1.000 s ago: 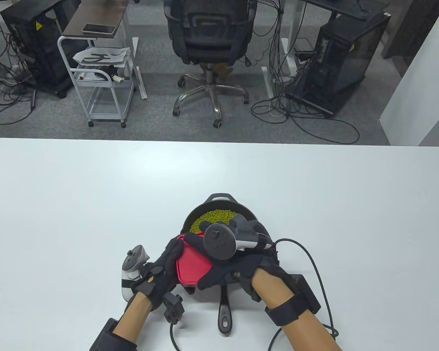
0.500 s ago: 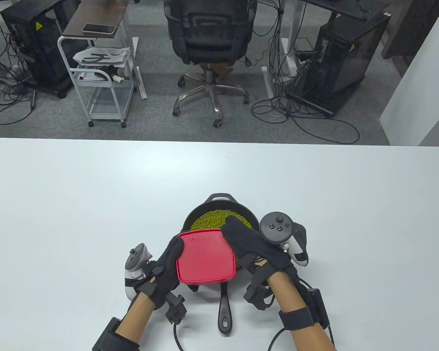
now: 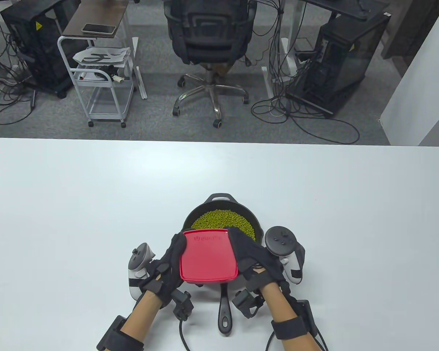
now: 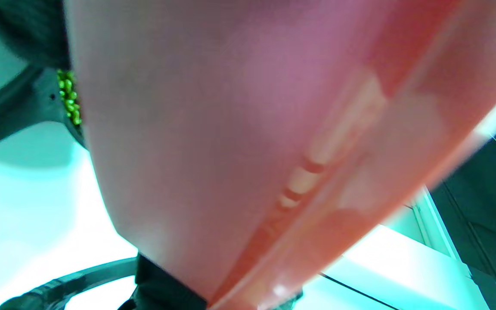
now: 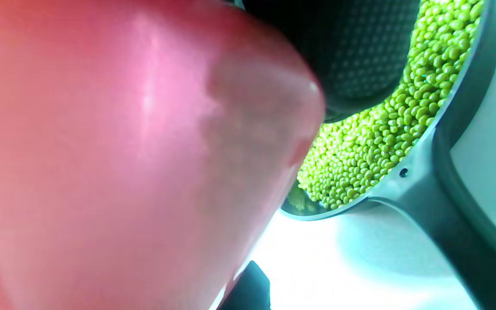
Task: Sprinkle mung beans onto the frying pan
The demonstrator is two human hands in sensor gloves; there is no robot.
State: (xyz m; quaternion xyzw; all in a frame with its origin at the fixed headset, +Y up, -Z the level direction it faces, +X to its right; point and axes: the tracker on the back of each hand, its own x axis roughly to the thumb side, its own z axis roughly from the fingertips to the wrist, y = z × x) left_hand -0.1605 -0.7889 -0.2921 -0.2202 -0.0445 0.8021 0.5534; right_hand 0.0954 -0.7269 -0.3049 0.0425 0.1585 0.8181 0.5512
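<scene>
A black frying pan (image 3: pixel 255 222) sits near the table's front edge, its handle (image 3: pixel 224 310) pointing toward me. Green mung beans (image 3: pixel 223 219) cover its bottom; they also show in the right wrist view (image 5: pixel 385 142). A red plastic container (image 3: pixel 208 256) is held over the near part of the pan, its flat red face up. My left hand (image 3: pixel 170 263) grips its left side and my right hand (image 3: pixel 254 256) grips its right side. The container fills the left wrist view (image 4: pixel 239 142) and most of the right wrist view (image 5: pixel 123 155). Its inside is hidden.
The white table (image 3: pixel 95 190) stretches wide on both sides and beyond the pan. Glove cables (image 3: pixel 183 329) trail at the front edge. Beyond the table stand an office chair (image 3: pixel 210 40), a white cart (image 3: pixel 102 80) and computer towers on the floor.
My right hand swung off the top of the red container to its right side. The container turned flat face up and shifted slightly toward me. More beans show in the pan.
</scene>
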